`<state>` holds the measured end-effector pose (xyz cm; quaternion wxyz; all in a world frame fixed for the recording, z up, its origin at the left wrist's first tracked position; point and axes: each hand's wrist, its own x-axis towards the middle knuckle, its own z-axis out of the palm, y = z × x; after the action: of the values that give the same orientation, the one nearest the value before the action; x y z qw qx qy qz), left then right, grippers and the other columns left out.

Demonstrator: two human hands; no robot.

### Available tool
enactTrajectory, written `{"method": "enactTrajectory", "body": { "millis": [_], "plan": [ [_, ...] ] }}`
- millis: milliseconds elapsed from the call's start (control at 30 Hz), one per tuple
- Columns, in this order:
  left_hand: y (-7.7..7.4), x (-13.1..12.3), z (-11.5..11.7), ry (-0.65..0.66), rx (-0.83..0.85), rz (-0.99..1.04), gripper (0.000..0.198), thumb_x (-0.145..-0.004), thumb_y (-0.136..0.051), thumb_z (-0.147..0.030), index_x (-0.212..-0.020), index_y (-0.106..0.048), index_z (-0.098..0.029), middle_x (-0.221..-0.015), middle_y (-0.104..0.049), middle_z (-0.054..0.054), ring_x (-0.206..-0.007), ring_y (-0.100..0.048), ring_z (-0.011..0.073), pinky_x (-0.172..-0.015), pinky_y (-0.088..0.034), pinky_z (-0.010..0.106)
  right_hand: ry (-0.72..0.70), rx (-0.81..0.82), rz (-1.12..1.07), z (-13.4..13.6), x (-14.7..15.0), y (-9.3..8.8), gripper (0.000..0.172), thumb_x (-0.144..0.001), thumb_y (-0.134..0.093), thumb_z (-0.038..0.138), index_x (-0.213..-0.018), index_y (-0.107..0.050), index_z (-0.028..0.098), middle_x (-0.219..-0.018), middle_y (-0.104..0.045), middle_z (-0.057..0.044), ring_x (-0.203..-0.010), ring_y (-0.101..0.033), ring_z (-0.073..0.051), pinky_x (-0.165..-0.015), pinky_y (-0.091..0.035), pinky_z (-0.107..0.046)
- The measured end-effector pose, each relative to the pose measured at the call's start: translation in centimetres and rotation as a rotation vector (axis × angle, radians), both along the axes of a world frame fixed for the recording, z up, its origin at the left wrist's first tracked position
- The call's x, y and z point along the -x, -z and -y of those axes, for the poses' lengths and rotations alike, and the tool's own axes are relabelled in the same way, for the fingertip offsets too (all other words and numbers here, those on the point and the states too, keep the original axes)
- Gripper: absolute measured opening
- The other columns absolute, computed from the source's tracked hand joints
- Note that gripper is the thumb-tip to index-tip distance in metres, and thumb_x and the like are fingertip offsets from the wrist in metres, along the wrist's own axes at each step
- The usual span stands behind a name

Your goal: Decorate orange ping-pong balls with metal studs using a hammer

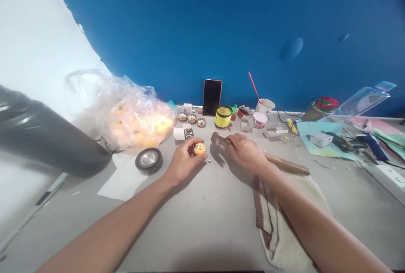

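Observation:
My left hand (183,160) is closed around a small orange-yellow ball (199,149) with a few silver studs on its face. Beside it on the table lies a single loose silver stud (209,161). My right hand (243,150) grips a hammer close to its head (217,139); the wooden handle (289,164) sticks out past the wrist to the right. The hammer head is a short way right of the ball, apart from it. Behind my left hand is a small white box (189,133) full of silver studs. Several stud-covered balls (192,118) stand behind that.
A clear plastic bag (136,117) of orange balls and a dark cylinder (47,133) stand left, near a round black-rimmed disc (148,160). A phone (212,97) leans on the blue wall beside a yellow cup (223,117). Folded cloth (291,218) lies under my right forearm.

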<state>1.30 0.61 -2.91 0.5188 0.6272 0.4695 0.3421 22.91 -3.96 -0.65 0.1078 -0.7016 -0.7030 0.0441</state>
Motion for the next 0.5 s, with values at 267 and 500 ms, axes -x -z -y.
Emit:
{"method": "enactTrajectory", "body": {
  "millis": [267,500],
  "plan": [
    [-0.1,-0.1,0.4,0.081,-0.069,0.021,0.027,-0.069,-0.072,-0.026,-0.095,-0.076,-0.017,-0.082,-0.067,0.002,-0.075,-0.058,0.0173,-0.067,-0.047,0.028,-0.061,-0.355,-0.072,2.2,1.3,-1.7,0.032,-0.093,-0.055,0.045,-0.101,-0.076,0.022,-0.087,-0.076,-0.009,-0.079,-0.067,-0.024,-0.066,-0.043,-0.031],
    [0.3,0.1,0.4,0.123,-0.164,-0.083,0.008,-0.073,-0.069,-0.025,-0.076,-0.073,-0.019,-0.07,-0.053,-0.002,-0.066,-0.047,0.0141,-0.062,-0.037,0.026,-0.082,-0.396,-0.094,2.8,1.9,-2.0,0.035,-0.094,-0.054,0.046,-0.104,-0.077,0.02,-0.086,-0.075,-0.011,-0.079,-0.066,-0.024,-0.069,-0.042,-0.032]
  ]
}}
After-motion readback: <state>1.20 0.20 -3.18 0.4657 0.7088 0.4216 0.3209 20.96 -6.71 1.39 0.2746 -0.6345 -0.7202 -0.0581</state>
